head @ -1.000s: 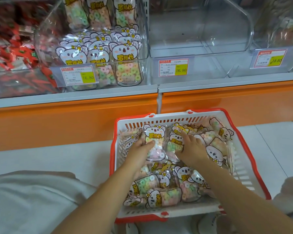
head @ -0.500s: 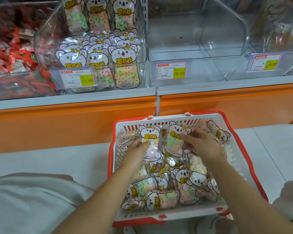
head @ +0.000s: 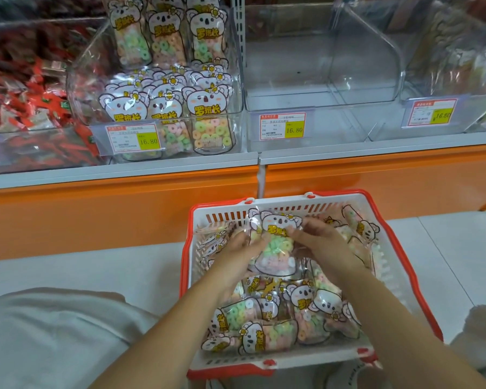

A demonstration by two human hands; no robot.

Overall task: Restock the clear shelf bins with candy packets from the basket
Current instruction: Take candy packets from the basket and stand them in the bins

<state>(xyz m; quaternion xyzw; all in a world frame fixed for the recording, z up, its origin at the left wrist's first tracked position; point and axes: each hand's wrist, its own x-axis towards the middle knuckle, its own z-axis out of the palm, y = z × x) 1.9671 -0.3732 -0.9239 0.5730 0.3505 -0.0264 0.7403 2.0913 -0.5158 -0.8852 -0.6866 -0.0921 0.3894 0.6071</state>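
Grips a candy packet [head: 275, 248] upright between left hand [head: 242, 247] and right hand [head: 324, 244], fingers curled onto its side edges, at the far end of the basket [head: 184, 276], lower centre of the frame. Reaches in with 2 forearms angled inward from the bottom edge, below the clear shelf bins [head: 376, 51].

1. Both forearms are bare as far as the view shows them.
2. The left hand [head: 236, 248] and the right hand [head: 323, 242] are bare as well.
3. A light grey cloth, smooth with a few soft folds, covers the left leg [head: 54, 335].
4. The same pale cloth covers the right leg [head: 483, 335], seen only at the edge.
5. A whitish shoe [head: 354, 373] with small dark marks shows in part, blurred.
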